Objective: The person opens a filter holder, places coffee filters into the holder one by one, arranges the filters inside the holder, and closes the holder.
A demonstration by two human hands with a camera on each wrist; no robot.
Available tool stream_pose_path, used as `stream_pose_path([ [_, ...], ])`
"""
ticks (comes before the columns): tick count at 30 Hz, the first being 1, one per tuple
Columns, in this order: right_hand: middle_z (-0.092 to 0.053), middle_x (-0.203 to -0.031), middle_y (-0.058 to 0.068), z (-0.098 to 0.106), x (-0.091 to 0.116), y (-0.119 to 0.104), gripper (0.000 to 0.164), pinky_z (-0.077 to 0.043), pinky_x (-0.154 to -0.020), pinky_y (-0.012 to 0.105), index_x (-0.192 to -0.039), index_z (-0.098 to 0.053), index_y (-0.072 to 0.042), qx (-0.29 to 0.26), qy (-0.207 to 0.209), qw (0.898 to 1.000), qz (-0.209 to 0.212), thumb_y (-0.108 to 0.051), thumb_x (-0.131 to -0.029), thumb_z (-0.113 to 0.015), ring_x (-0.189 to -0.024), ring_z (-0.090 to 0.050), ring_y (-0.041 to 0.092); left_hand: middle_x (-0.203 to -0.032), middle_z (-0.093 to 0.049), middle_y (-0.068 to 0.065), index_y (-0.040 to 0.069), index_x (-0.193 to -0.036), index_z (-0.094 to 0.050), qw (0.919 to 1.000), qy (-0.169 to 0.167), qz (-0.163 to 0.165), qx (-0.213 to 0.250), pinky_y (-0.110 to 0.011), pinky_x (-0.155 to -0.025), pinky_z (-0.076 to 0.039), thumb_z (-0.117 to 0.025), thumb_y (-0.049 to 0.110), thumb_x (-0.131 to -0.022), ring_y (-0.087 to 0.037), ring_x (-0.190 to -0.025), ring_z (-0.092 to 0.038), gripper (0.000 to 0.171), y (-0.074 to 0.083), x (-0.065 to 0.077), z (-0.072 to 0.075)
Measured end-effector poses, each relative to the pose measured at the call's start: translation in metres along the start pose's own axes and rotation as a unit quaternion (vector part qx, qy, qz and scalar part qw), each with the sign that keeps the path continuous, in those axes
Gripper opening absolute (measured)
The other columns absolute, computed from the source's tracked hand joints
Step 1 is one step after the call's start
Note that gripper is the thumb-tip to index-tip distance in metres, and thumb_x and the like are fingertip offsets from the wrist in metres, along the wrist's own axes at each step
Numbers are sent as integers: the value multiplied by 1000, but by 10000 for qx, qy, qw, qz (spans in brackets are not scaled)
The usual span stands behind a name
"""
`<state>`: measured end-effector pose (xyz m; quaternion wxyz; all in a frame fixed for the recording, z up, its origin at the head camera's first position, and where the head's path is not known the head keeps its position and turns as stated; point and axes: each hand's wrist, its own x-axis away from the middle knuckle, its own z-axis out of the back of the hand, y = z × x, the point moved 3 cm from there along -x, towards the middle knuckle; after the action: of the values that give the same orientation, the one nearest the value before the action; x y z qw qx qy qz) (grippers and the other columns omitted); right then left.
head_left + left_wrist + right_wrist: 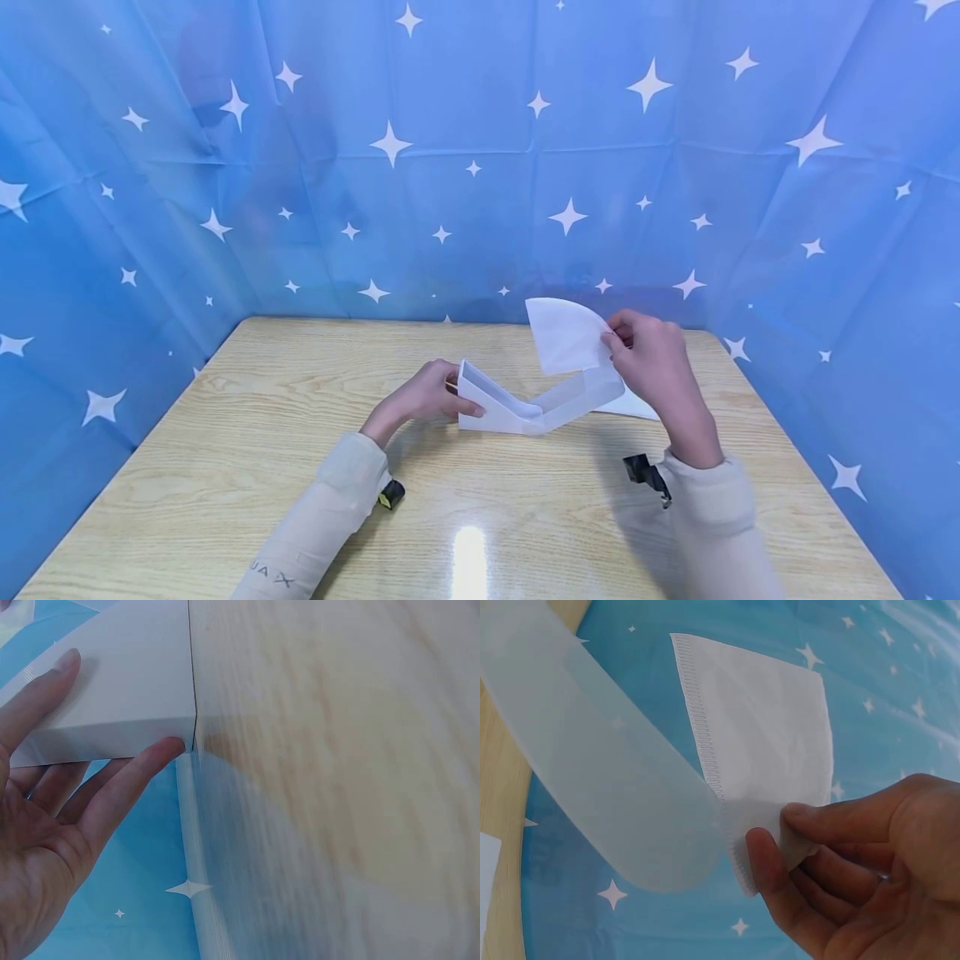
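Note:
At the left end of a white box (pixel 487 407), my left hand (pixel 429 392) grips it, the thumb lying on one broad side and the fingers around the narrow edge. Swung out to the right from this box is a frosted, see-through lid (pixel 573 398) with a rounded end. My right hand (pixel 862 862) pinches a white paper coffee filter (pixel 757 720) near its lower corner, between thumb and fingers. The filter has a crimped seam along one side. In the head view the filter (pixel 561 333) is raised above the lid and overlaps it.
A flat white piece (pixel 632 405) lies on the wood-grain table (pixel 247 433) behind the lid, partly hidden by the right hand. Blue curtains (pixel 480 225) with white stars hang around the table's back and sides. A small black device (pixel 647 475) sits at the right cuff.

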<state>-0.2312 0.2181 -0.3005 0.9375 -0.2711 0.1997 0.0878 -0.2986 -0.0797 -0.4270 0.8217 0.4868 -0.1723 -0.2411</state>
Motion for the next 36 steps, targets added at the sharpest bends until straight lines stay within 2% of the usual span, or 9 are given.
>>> stream_pose_path([
  [22, -78, -91, 19, -23, -1, -11, 15, -56, -68, 43, -104, -75, 2, 39, 58, 9993, 355, -7, -99, -64, -74, -70, 30, -101, -77, -8, 11, -114, -75, 10000, -6, -46, -8, -46, -69, -65, -88, 15, -83, -17, -79, -70, 34, 1, 1, 1],
  [36, -78, -91, 19, -39, 1, -23, 16, -53, -63, 37, -107, -76, 4, 24, -34, 9982, 600, -6, -98, -67, -70, -68, 26, -97, -77, -7, 12, -114, -76, 9999, -46, -90, 42, -48, -69, -64, -88, 15, -83, -22, -75, -71, 33, 1, 1, 1],
])
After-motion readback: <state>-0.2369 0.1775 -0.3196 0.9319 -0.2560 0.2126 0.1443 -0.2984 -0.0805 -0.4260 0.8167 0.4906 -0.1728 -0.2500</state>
